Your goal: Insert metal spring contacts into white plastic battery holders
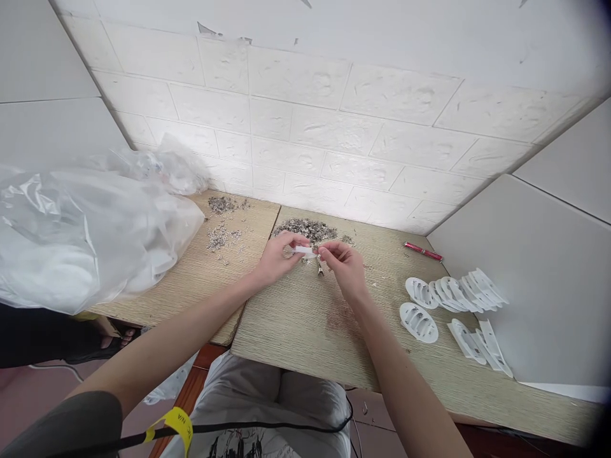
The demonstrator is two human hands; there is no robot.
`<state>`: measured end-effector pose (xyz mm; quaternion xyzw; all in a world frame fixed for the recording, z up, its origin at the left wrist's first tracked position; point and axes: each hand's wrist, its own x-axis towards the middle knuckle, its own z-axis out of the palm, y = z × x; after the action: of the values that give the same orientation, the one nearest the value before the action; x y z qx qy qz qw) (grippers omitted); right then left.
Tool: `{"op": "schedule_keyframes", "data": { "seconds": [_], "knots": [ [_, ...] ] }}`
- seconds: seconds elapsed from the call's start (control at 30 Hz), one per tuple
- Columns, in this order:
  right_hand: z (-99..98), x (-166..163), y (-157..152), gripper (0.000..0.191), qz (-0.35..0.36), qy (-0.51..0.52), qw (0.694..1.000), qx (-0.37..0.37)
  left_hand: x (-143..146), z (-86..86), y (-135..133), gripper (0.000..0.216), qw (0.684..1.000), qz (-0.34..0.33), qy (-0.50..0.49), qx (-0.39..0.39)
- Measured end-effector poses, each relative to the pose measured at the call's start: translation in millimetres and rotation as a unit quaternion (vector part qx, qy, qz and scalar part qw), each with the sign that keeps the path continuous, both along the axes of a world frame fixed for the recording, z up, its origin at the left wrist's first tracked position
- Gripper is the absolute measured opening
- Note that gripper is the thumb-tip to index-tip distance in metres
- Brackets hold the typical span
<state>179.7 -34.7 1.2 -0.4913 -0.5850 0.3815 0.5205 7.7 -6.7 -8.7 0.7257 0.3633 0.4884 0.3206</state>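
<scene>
My left hand is closed on a small white plastic piece, holding it just above the wooden board. My right hand pinches a small metal part at the right end of that white piece. Both hands meet in front of a heap of small grey metal parts at the far side of the board.
A second scatter of metal parts lies to the left. A large clear plastic bag fills the left. White oval plastic pieces lie in a row at the right, with a red pen behind them. White panels wall both sides.
</scene>
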Motion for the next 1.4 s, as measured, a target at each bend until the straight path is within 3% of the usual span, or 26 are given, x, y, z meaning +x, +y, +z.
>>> {"op": "schedule_keyframes", "data": {
  "seconds": [0.13,0.23,0.37,0.43,0.5,0.67,0.87,1.4],
  "knots": [
    [-4.0,-2.5,-0.2,0.027,0.022,-0.01,1.0,0.021,-0.4,-0.6,-1.5,0.012,0.994,0.001,0.033,0.106],
    [-3.8,-1.5,-0.4,0.028,0.024,-0.012,0.999,0.02,-0.8,-2.2,-1.7,0.016,0.993,-0.008,0.016,0.117],
    [-0.9,0.6,-1.1,0.032,0.051,0.011,0.999,0.002,0.8,-3.7,-0.3,0.03,0.999,-0.019,-0.025,-0.009],
    [-0.4,0.8,-1.5,0.034,0.057,0.016,0.998,0.0,1.8,-3.4,0.9,0.034,0.993,-0.058,-0.063,-0.085],
    [-0.4,0.4,-2.0,0.033,0.059,0.008,0.998,0.001,1.9,-2.5,2.2,0.031,0.984,-0.101,-0.091,-0.114],
    [1.4,0.1,-4.0,0.028,0.058,-0.06,0.996,0.019,-1.0,-1.0,3.7,0.013,0.991,-0.099,-0.09,-0.023],
    [4.1,4.8,-3.7,0.022,0.059,-0.119,0.986,0.096,-1.3,-1.3,2.5,0.014,0.994,-0.082,-0.073,0.011],
    [-1.4,-2.0,-4.1,0.026,0.043,-0.078,0.995,0.045,-0.7,-2.6,3.3,0.011,0.994,-0.09,-0.049,0.043]
  ]
}}
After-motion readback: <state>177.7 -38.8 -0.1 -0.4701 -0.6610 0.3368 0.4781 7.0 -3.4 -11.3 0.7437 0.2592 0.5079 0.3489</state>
